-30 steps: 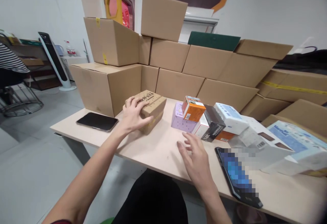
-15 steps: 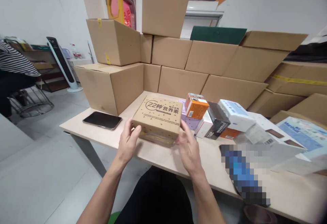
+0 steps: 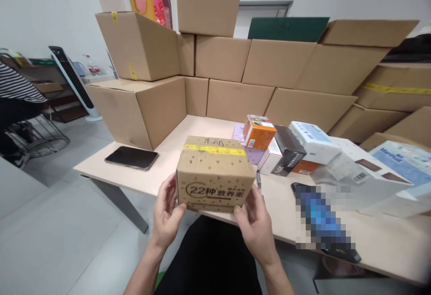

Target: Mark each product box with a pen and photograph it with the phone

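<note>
A small brown cardboard box (image 3: pixel 215 169) is held between my two hands at the front edge of the table (image 3: pixel 198 126). Its printed side, marked "22", faces me, and yellow tape with handwriting behind it runs across the top. My left hand (image 3: pixel 167 212) grips the box's left side, thumb on the lower front corner. On the right side, my right hand (image 3: pixel 255 218) holds it the same way, thumb on the front face. Some fingers of both hands are hidden behind the box.
A black phone (image 3: pixel 131 157) lies on the left. To the right are an orange box (image 3: pixel 260 132), a dark box (image 3: pixel 289 149), white-blue boxes (image 3: pixel 314 140) and a pixelated device (image 3: pixel 323 223). Large cartons (image 3: pixel 239 99) are stacked along the back. A seated person (image 3: pixel 20 86) is at far left.
The cardboard box has been tipped toward me: its printed face has turned from the top to the front, and a taped side now faces up. Both hands have shifted with it. The view has tilted down.
</note>
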Available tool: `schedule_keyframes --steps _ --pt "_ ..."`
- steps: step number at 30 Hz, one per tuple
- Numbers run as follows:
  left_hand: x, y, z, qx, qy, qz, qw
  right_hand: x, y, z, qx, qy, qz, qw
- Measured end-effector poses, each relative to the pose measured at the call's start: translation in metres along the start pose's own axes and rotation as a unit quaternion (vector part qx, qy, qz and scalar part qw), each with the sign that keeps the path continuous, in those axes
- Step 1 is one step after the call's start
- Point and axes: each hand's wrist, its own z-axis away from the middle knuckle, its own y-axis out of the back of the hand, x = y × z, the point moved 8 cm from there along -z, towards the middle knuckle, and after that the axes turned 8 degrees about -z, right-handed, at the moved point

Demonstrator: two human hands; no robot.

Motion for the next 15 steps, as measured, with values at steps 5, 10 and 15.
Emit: schedule_keyframes --steps 5,10,15 --pt "0.003 -0.006 -0.002 -0.028 0.005 -0.102 0.994 0.003 0.0 -0.004 -0.023 -0.033 -0.016 0.999" --pt "-0.002 -0.009 -0.003 -0.039 0.015 -0.104 0.994 -0.012 -0.004 -0.006 -0.046 -0.03 -0.08 0.995" --pt "-0.006 -0.003 -0.007 -0.002 -0.027 -0.166 0.986 -0.023 -0.009 -0.019 -0.045 0.004 -0.129 0.991"
